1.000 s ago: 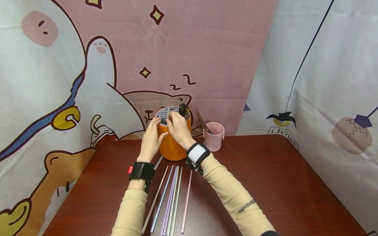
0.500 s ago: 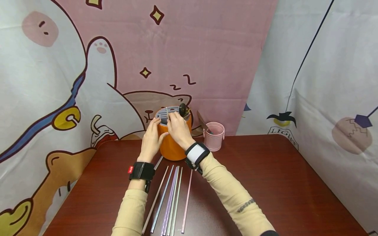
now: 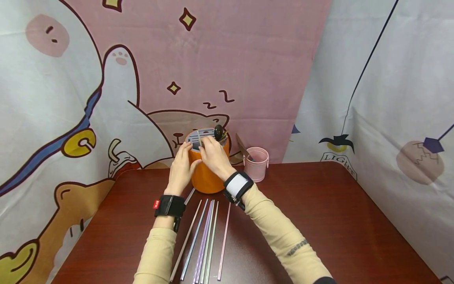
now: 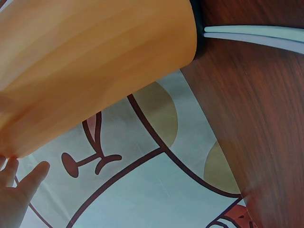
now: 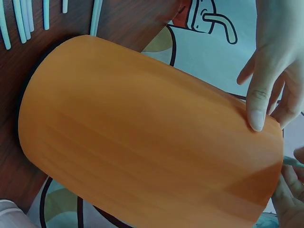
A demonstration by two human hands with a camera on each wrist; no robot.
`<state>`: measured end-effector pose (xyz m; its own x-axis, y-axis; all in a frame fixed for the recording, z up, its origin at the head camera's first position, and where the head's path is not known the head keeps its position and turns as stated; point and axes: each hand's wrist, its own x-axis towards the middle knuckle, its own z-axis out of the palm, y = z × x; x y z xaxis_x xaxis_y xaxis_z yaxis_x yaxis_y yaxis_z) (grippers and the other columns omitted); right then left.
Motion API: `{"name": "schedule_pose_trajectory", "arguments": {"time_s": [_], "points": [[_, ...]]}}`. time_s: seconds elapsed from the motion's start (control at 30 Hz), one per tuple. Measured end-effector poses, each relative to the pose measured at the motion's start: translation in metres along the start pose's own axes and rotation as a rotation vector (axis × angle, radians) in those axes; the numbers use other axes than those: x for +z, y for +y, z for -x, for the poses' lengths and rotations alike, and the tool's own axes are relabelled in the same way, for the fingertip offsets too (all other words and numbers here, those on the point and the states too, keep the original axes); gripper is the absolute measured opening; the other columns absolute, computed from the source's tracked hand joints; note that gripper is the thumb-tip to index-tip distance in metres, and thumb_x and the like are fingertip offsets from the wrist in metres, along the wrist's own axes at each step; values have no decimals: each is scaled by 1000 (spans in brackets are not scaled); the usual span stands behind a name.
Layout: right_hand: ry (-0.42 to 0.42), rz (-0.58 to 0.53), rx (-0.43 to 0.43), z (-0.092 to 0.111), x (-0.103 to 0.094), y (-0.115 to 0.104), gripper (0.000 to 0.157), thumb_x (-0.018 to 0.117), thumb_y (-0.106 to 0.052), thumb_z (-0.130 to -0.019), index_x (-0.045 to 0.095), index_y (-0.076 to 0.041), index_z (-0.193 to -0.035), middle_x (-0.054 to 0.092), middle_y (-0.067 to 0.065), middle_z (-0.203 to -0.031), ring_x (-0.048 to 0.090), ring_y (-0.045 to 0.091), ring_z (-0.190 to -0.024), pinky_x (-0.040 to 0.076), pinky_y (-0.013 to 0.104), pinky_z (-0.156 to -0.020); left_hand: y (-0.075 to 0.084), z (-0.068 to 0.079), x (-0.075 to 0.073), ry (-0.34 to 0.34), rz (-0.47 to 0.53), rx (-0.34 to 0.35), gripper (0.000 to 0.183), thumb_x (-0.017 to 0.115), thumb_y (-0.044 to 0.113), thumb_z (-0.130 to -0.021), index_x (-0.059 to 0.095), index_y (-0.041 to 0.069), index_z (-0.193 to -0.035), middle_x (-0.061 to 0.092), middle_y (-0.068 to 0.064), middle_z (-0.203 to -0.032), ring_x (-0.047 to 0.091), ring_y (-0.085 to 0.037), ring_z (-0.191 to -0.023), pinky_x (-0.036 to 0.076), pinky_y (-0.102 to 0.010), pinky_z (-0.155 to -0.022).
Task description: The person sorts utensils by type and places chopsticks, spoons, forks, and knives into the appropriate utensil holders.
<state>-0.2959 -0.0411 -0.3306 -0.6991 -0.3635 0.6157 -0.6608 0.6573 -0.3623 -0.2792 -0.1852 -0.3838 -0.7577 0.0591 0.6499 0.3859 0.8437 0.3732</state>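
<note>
An orange cylindrical holder [image 3: 207, 177] stands at the back of the table, with a grey slotted top [image 3: 194, 137]. My left hand [image 3: 180, 167] grips its left rim, thumb against the outer wall and fingers at the top edge; the right wrist view shows this thumb [image 5: 257, 111] on the orange surface. Over the slots, my right hand [image 3: 214, 154] pinches a thin pale chopstick [image 3: 199, 135], whose upper end leans left. Its greenish shaft [image 5: 293, 162] shows between the fingers at the right wrist view's edge. The chopstick's lower end is hidden behind my hand.
Several pastel chopsticks [image 3: 211, 240] lie in front of the holder, with a pink one [image 3: 224, 244] to their right. A black rounded handle [image 3: 218, 131] rises from the holder. To the right, a pink bucket [image 3: 256, 167] holds a brown-handled utensil [image 3: 244, 146]. A patterned cloth hangs behind.
The pinched chopstick has tilted, its upper end shifting left over the slots. My right hand has moved slightly left; my left hand keeps its place at the rim.
</note>
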Motion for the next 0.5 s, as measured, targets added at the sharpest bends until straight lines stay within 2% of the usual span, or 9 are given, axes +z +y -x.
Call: {"name": "schedule_pose_trajectory", "arguments": {"time_s": [0.13,0.3,0.4,0.5], "points": [[35,-2,-22,13,-2,-1,29,59,-10,-92,58,0,-120,61,12,-110,66,22,-90,56,28,-74,-1,1,2,11,2,3,61,67,26,-87,44,-3,-135,44,-15,-142,36,-29,-140,45,-51,-100],[201,-77,-43,43,-12,0,28,63,-2,-87,60,0,-115,63,11,-103,66,22,-93,56,29,-79,-1,1,3,19,6,12,61,68,26,-87,44,-4,-135,44,-16,-142,37,-31,-139,45,-51,-100],[261,-137,14,66,-18,5,20,63,-1,-85,64,-1,-106,65,10,-95,66,20,-86,56,27,-75,0,0,2,6,10,4,62,67,27,-87,43,-3,-135,43,-16,-143,35,-30,-140,44,-50,-102],[236,-169,130,88,-21,13,13,64,-3,-85,67,-3,-98,67,8,-91,65,16,-77,55,25,-68,0,0,1,-5,15,-12,62,66,28,-87,43,-2,-137,42,-15,-144,33,-29,-141,43,-50,-104]]}}
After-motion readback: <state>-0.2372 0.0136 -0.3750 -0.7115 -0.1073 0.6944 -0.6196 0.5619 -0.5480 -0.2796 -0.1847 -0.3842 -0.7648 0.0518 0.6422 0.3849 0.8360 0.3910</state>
